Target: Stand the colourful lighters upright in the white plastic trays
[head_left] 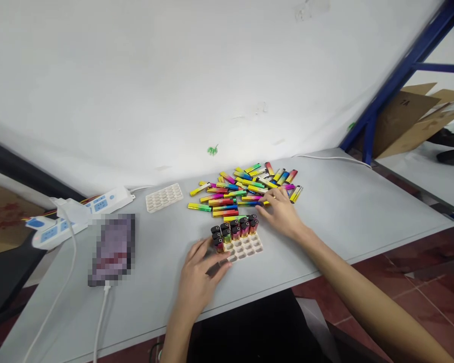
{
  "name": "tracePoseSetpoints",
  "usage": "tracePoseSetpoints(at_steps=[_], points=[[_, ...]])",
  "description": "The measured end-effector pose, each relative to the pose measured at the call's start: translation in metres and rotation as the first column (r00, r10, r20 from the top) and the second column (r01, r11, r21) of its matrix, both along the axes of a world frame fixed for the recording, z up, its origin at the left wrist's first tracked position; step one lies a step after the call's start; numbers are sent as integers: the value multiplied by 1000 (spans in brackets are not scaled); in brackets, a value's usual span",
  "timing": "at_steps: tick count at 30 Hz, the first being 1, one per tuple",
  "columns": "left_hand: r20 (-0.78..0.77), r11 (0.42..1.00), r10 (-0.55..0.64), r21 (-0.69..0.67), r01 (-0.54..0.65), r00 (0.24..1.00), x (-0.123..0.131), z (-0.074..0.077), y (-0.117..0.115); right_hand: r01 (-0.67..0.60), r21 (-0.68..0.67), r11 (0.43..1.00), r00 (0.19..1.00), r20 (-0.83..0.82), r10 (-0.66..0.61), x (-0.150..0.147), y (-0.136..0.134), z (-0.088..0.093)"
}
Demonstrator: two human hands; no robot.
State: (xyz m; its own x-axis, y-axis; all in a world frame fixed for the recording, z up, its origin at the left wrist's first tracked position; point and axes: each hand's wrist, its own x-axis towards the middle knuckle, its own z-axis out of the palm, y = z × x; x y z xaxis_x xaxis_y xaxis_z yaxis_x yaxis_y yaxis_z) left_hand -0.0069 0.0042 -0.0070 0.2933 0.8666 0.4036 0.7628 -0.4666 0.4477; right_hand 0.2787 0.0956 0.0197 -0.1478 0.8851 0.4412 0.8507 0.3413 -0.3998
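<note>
A pale moulded tray (245, 248) with rows of oval pockets lies on the table. Several shiny coloured lighters (235, 232) with black tops stand upright in its far rows and along its left side. My left hand (197, 272) grips the tray's near left corner, its fingertips beside the front left lighter. My right hand (282, 212) is at the near right edge of a heap of loose lighters (245, 186). Its thumb and fingers close around the dark end of a blue and yellow lighter (247, 203) lying flat.
Another pocketed tray (164, 197) lies left of the heap. A white power strip (98, 204) and a pixelated phone-like object (113, 249) with a white cable (99, 317) are at the left. A wall rises behind the table (336, 201). Cardboard boxes (408, 118) and a blue frame (386, 85) stand right.
</note>
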Motion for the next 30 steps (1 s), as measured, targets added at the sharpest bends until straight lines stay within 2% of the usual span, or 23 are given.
tracePoseSetpoints(at_steps=[2, 3, 6, 8, 11, 14, 19, 23, 30], points=[[-3, 1000, 2, -9, -2, 1000, 0, 0, 0, -12, -56, 998, 959, -283, -4, 0, 2, 6], [-3, 1000, 4, -11, -4, 1000, 0, 1, 0, -52, -105, 993, 897, -441, 0, -1, 4, 9], [-1, 1000, 4, -4, -4, 1000, 0, 0, 0, -262, -215, 941, 589, -808, -21, -5, 10, 15], [-1, 1000, -1, -6, 1, 1000, 0, 0, 0, -346, -221, 912, 412, -909, -64, -8, 13, 16], [-2, 1000, -7, 0, 7, 1000, -1, -1, -1, -411, -254, 876, 261, -953, -154, -10, 14, 12], [5, 1000, -9, 21, 9, 1000, 0, 0, -1, -484, -299, 822, 190, -953, -235, -10, 11, 8], [13, 1000, -11, 19, 11, 1000, 0, 1, 0, -552, -296, 780, 100, -952, -290, -10, 9, 5], [8, 1000, -13, 22, 13, 1000, -1, 0, 1, -574, -259, 777, 54, -958, -280, -10, 7, 3], [-9, 1000, -7, 18, 8, 1000, -2, -2, 1, -550, -281, 786, 52, -952, -303, -12, 5, 4]])
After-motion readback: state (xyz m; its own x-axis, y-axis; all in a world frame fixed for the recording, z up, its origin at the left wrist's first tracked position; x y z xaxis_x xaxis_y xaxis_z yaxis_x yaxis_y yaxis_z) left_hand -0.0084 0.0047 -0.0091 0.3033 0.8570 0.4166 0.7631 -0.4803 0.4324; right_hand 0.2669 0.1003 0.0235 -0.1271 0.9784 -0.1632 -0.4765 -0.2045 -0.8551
